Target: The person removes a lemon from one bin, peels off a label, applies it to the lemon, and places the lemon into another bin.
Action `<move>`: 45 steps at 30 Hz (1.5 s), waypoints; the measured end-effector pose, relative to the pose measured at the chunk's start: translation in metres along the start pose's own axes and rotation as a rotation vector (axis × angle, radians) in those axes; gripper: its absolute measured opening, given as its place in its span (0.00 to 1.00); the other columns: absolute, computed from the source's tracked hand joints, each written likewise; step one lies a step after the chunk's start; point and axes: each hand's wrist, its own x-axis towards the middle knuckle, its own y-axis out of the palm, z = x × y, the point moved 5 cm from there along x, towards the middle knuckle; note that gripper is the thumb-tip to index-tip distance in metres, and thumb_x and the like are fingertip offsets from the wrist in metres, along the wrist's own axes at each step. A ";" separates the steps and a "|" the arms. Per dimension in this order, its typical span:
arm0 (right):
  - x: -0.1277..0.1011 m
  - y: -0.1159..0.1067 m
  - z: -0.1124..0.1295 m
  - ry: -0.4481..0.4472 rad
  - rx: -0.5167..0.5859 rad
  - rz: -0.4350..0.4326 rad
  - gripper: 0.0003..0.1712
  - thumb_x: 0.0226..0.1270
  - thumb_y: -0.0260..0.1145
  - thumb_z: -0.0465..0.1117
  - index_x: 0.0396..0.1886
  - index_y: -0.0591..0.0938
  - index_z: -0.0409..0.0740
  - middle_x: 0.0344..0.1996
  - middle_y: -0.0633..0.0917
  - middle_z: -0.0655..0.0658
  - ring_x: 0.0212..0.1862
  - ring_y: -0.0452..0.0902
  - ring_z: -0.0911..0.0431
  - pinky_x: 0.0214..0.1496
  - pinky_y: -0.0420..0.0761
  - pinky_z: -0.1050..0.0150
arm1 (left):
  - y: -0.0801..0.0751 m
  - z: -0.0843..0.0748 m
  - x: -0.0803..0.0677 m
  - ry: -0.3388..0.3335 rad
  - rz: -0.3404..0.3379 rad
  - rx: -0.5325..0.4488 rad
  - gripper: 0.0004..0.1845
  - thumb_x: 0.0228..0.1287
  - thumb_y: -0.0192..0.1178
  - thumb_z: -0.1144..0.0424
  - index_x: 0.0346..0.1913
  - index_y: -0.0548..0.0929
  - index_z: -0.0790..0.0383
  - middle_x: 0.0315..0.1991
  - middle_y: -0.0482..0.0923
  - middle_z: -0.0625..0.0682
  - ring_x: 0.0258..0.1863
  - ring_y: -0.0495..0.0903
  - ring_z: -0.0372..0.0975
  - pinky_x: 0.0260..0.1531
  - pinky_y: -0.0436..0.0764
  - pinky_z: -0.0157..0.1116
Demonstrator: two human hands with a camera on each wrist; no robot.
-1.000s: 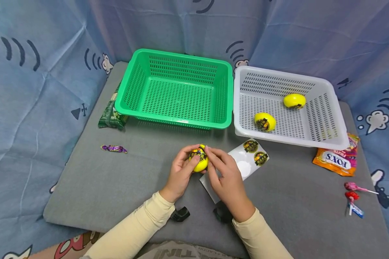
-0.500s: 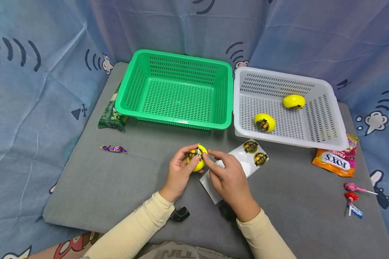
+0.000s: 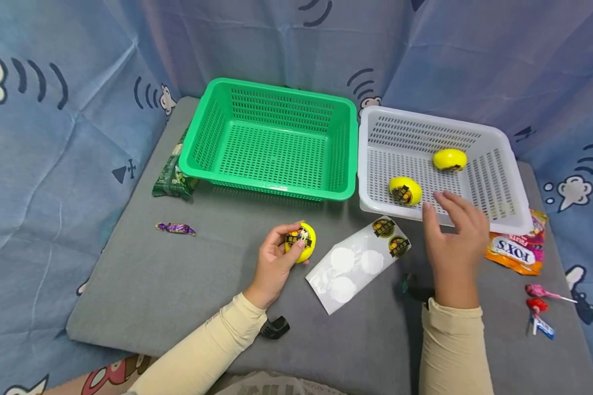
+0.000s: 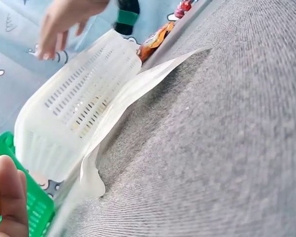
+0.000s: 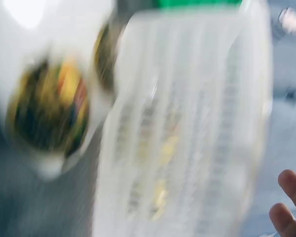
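One ball (image 3: 301,241) half-hidden in left hand (image 3: 273,262); right-wrist view blurred.

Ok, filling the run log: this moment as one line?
left hand: holds stickered yellow ball | right hand: open, above white plastic basket rim

— What's round the back there?

— Blue cloth (image 3: 474,49), hung as a backdrop along the top of the frame and down both sides, creased, printed with little cartoon figures and dark curved marks.

— And underneath?

— A table (image 3: 178,285) under a grey, felt-like cover, filling the middle and lower part of the frame; its near edge is rounded at the lower left.

— How's the light?

— Even and soft, with only faint shadows on the grey.
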 end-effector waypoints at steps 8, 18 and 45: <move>-0.009 -0.005 -0.045 0.195 -0.088 0.100 0.18 0.75 0.71 0.48 0.52 0.92 0.38 0.50 0.90 0.38 0.65 0.77 0.42 0.83 0.41 0.51 | 0.000 0.000 -0.001 -0.020 -0.012 0.001 0.21 0.72 0.59 0.78 0.65 0.71 0.81 0.62 0.77 0.58 0.44 0.83 0.42 0.38 0.88 0.38; -0.009 0.006 -0.041 0.216 -0.081 0.089 0.18 0.74 0.74 0.49 0.52 0.93 0.41 0.49 0.91 0.41 0.64 0.78 0.46 0.83 0.38 0.55 | 0.078 -0.050 0.068 0.110 0.136 0.129 0.20 0.74 0.62 0.75 0.66 0.77 0.74 0.63 0.78 0.59 0.45 0.86 0.41 0.44 0.88 0.37; -0.009 0.014 -0.040 0.169 -0.023 0.084 0.17 0.74 0.74 0.44 0.50 0.92 0.35 0.49 0.90 0.35 0.65 0.77 0.40 0.84 0.40 0.50 | 0.161 -0.007 0.135 0.164 0.466 0.998 0.42 0.77 0.60 0.40 0.86 0.54 0.38 0.87 0.32 0.44 0.83 0.25 0.42 0.79 0.46 0.53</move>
